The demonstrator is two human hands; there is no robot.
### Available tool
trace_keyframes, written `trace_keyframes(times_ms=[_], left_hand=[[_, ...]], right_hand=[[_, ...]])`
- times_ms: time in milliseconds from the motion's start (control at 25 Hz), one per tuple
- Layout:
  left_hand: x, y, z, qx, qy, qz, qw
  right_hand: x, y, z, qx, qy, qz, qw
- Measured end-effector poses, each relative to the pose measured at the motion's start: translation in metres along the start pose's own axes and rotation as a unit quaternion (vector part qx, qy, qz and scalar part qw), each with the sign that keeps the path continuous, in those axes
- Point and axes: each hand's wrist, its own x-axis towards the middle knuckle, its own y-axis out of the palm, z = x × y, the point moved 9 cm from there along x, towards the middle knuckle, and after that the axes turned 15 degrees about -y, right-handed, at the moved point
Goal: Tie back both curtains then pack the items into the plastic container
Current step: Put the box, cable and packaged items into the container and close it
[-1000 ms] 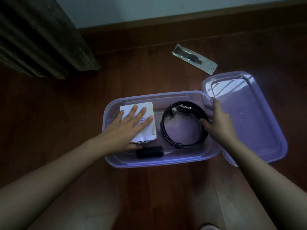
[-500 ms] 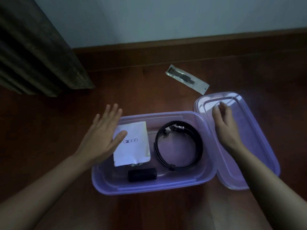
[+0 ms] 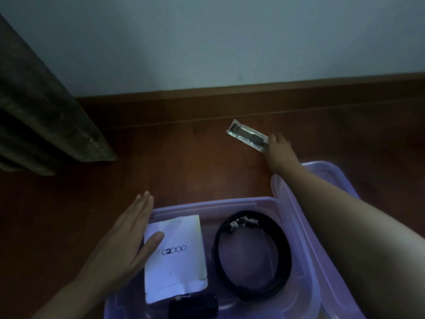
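Reaching forward now with the right hand (image 3: 279, 149), off the lid (image 3: 322, 166) touched half a second ago, and out across the floor (image 3: 184, 169) to the clear packet (image 3: 247, 134). Meeting the packet's near end with the fingers (image 3: 274, 139); through blur and dim light, not showing whether clamped on it or merely touching, so unable to tell.

Lying flat and slantwise on the wooden floor, that packet, with a dark strip inside, near the skirting board and well apart from the far rim of the plastic container (image 3: 230, 201).

Keeping the left hand (image 3: 128, 245) flat over the container's left rim, fingers straight and together, thumb spread over the top corner of the white pouch (image 3: 174, 261), gripping nothing.

Sitting inside the container: the white pouch, printed G2000, at the left; a black coiled belt (image 3: 217, 249) with metal fittings at the right, beside the pouch; a small black case (image 3: 193, 307) against the near wall, just beside the pouch's near edge.

Resting to the right of the container, the lid, against the container's right rim and partly under the right forearm.

Hanging at the far left, a dark curtain (image 3: 46, 111), hem down at the floor.
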Motion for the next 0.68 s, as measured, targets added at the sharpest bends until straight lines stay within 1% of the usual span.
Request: trace_keyframes(times_ms=[80,160,200,280,320,360,400,480,520,560,600,640,680], left_hand=[[0.000,0.001,0.000,0.000,0.002,0.002,1.000],[0.000,0.000,0.001,0.000,0.005,0.004,1.000],[0.000,0.000,0.001,-0.002,0.007,0.003,1.000],[0.000,0.000,0.001,-0.001,0.009,0.002,1.000],[0.000,0.001,0.002,0.002,0.011,0.002,1.000],[0.000,0.001,0.002,0.001,0.012,0.000,1.000],[0.000,0.001,0.002,0.002,0.011,-0.001,1.000],[-0.001,-0.001,-0.001,0.023,0.009,-0.009,1.000],[-0.003,-0.005,-0.005,0.025,0.003,-0.016,1.000],[-0.004,-0.015,-0.012,0.004,-0.006,-0.031,0.999],[-0.004,-0.029,-0.019,-0.042,-0.015,-0.052,0.998],[-0.005,-0.047,-0.026,-0.114,-0.021,-0.082,0.990],[-0.004,-0.065,-0.033,-0.195,-0.022,-0.118,0.973]], right_hand=[[0.003,0.006,-0.003,-0.021,0.012,0.021,0.999],[0.004,0.001,-0.004,-0.035,0.031,0.011,0.999],[0.004,-0.006,-0.003,-0.057,0.029,-0.007,0.998],[0.003,-0.025,0.008,-0.118,-0.002,-0.060,0.991],[0.000,-0.036,0.016,-0.123,-0.020,-0.087,0.988],[-0.003,-0.047,0.025,-0.103,-0.033,-0.110,0.988],[-0.006,-0.055,0.034,-0.059,-0.039,-0.129,0.989],[-0.015,-0.072,0.052,0.094,-0.030,-0.161,0.982],[-0.022,-0.077,0.062,0.187,-0.028,-0.175,0.966],[-0.031,-0.081,0.075,0.273,-0.037,-0.180,0.944],[-0.044,-0.081,0.091,0.350,-0.054,-0.165,0.921],[-0.059,-0.079,0.109,0.411,-0.074,-0.137,0.898],[-0.077,-0.076,0.127,0.460,-0.091,-0.103,0.877]])
